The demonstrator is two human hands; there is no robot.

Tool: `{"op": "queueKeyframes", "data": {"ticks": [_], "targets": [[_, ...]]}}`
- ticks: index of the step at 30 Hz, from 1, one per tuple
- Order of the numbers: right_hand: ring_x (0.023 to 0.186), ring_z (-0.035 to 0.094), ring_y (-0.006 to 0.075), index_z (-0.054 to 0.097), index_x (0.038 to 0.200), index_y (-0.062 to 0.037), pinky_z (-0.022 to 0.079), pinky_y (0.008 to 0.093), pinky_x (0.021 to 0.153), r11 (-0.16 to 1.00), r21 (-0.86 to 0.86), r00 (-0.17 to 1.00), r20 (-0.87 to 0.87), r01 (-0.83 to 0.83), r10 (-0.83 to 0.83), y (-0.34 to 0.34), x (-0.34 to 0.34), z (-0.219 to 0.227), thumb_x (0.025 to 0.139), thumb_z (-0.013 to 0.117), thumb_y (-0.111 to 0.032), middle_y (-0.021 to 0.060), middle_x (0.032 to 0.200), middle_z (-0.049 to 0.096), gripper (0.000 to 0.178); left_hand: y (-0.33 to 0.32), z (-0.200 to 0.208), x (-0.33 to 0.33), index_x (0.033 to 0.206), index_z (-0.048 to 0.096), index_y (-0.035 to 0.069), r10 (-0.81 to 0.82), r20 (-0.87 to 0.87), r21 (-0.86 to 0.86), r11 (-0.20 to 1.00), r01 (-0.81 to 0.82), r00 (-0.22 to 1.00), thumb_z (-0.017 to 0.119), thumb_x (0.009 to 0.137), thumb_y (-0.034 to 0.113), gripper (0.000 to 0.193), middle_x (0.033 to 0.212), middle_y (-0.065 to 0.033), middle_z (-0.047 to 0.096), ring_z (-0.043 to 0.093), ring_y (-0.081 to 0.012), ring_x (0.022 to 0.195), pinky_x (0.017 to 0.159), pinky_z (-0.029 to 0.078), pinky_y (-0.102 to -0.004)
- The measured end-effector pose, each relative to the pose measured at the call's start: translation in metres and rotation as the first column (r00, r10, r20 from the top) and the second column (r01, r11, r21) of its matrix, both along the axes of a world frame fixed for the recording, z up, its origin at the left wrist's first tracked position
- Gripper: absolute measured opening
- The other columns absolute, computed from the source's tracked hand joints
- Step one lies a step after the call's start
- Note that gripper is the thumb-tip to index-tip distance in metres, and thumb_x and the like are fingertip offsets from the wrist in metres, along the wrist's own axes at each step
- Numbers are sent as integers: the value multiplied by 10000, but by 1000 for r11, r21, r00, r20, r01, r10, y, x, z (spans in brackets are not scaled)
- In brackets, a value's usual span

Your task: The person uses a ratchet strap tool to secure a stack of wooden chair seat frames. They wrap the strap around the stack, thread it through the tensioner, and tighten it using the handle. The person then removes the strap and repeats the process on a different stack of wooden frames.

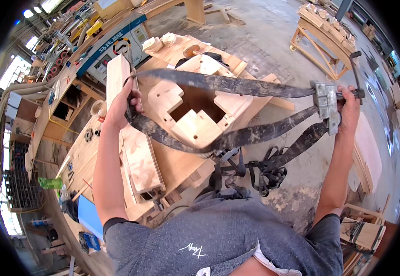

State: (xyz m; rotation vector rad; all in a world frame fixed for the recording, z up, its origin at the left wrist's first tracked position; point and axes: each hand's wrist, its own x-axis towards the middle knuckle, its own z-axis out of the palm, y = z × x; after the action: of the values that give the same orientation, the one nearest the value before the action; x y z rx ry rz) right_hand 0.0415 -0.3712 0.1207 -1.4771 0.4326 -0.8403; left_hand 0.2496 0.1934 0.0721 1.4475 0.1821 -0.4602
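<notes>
Here, a strap clamp (230,85) stretches between left grip (124,105) and right grip (348,112)

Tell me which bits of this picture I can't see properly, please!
All in the head view:
Right hand: some fingers are hidden behind the metal clamp.
Dark strap: the left hand covers part of it.
Wooden frame: the strap hides a bit of its front.
Grey shirt: cut off by the bottom edge.
Small items on the left bench: too small to name.
</notes>
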Motion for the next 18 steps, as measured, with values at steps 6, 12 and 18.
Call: {"op": "queueKeyframes", "data": {"ticks": [6, 12, 18], "targets": [[708, 577, 103, 537, 989, -116, 464, 262, 600, 995, 103, 1000, 17, 10, -12, 17, 24, -39, 868, 676, -207, 12, 862, 603, 206, -62, 6, 110, 930, 585, 49, -221, 21, 230, 950, 210, 975, 590, 1037, 407, 374, 701, 22, 465, 496, -115, 594, 526, 440, -287], [808, 654, 150, 567, 945, -145, 549, 328, 702, 916, 398, 994, 60, 59, -90, 13, 0, -77, 905, 645, -226, 21, 896, 660, 119, -117, 3, 165, 885, 547, 103, -322, -17, 385, 872, 303, 947, 579, 1026, 465, 390, 656, 57, 420, 371, -75, 501, 442, 304, -238], [793, 657, 158, 592, 981, -153, 546, 314, 745, 884, 450, 990, -10, 129, -139, 29, -46, -103, 897, 672, -291, 3, 884, 662, 180, -137, -23, 176, 798, 506, 145, -469, -42, 448, 781, 436, 882, 489, 1027, 560, 474, 641, 63, 401, 338, -76, 503, 462, 285, -266]]}}
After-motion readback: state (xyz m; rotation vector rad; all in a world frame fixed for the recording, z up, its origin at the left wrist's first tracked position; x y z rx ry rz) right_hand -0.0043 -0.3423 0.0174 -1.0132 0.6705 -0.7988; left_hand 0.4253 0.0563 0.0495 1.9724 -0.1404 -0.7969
